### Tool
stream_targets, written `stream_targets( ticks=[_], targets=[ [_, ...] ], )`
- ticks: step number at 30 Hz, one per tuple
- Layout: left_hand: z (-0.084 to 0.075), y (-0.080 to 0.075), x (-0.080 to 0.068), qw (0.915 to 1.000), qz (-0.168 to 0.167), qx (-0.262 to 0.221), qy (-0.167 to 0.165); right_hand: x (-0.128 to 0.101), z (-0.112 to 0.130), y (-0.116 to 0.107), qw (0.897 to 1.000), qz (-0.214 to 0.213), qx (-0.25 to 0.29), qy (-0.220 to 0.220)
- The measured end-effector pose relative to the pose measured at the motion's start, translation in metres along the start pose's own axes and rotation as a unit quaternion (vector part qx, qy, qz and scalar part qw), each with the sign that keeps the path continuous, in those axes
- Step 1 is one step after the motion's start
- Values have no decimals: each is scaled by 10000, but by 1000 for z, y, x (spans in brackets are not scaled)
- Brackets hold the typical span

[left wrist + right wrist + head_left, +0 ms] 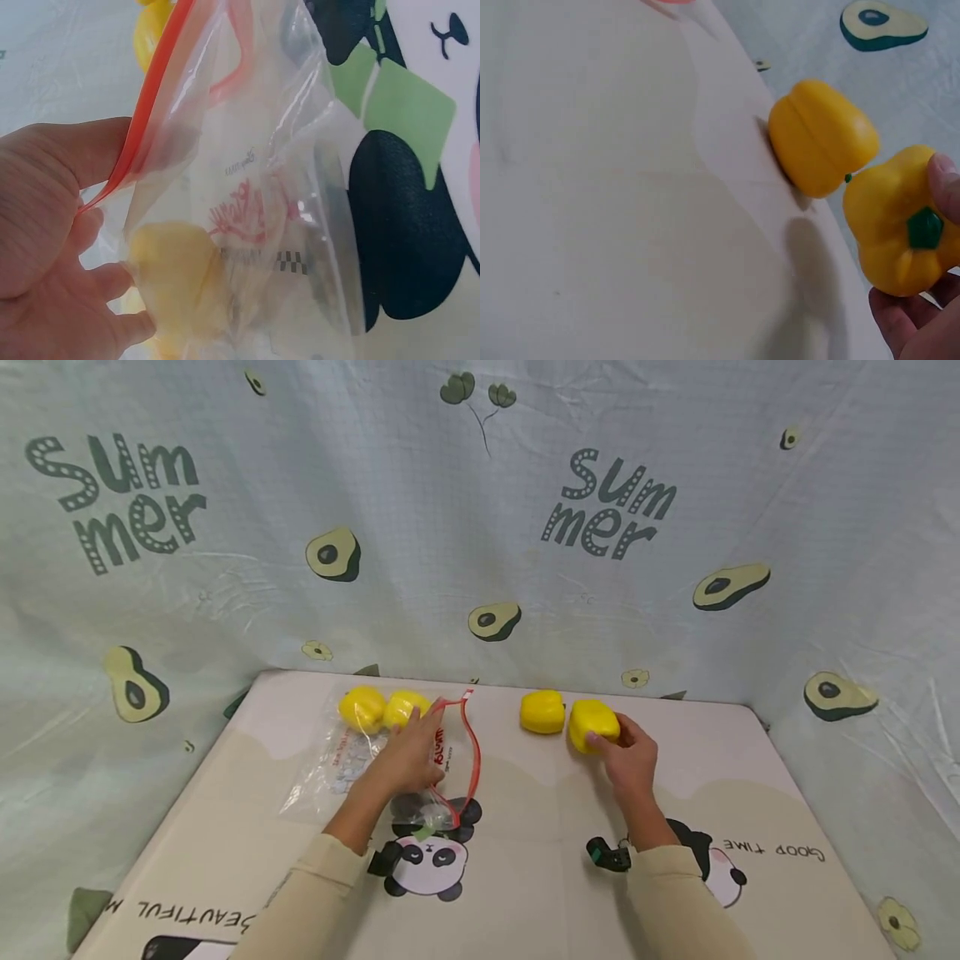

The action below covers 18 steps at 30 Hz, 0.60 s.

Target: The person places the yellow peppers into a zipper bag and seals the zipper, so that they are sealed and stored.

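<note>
My left hand (408,756) pinches the red zip rim of the clear bag (360,764), thumb and fingers curled on the strip so the mouth gapes; the bag lies toward the mat's (525,893) far left corner. Two yellow peppers (382,708) sit at its far end, and the left wrist view shows a yellow one through the plastic, so I judge those two packed. My right hand (633,760) has its fingers wrapped round the third pepper (592,724) near the far edge, just lifted in the right wrist view. The fourth pepper (542,711) rests just beside it, untouched. Roughly half done, I reckon.
</note>
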<state>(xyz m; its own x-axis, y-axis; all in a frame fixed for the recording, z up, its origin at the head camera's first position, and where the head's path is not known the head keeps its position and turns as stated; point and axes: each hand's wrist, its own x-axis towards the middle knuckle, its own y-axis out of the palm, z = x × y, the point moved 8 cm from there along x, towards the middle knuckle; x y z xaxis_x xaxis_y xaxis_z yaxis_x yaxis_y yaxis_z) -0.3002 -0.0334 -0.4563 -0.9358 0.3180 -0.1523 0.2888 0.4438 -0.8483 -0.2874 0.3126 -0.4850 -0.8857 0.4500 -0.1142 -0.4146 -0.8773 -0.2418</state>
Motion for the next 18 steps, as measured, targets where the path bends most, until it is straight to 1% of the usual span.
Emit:
stream_targets(
  ticks=[6,11,18],
  targets=[
    [0,3,3,9999,134,16,-8,-8,0,-2,9998,184,-85,84],
    [-1,2,3,9997,211,-29,92,-14,-2,-3,9992,336,-181,67],
    [-2,3,2,9996,274,46,99,-26,-9,7,9973,707,-134,148]
  ],
)
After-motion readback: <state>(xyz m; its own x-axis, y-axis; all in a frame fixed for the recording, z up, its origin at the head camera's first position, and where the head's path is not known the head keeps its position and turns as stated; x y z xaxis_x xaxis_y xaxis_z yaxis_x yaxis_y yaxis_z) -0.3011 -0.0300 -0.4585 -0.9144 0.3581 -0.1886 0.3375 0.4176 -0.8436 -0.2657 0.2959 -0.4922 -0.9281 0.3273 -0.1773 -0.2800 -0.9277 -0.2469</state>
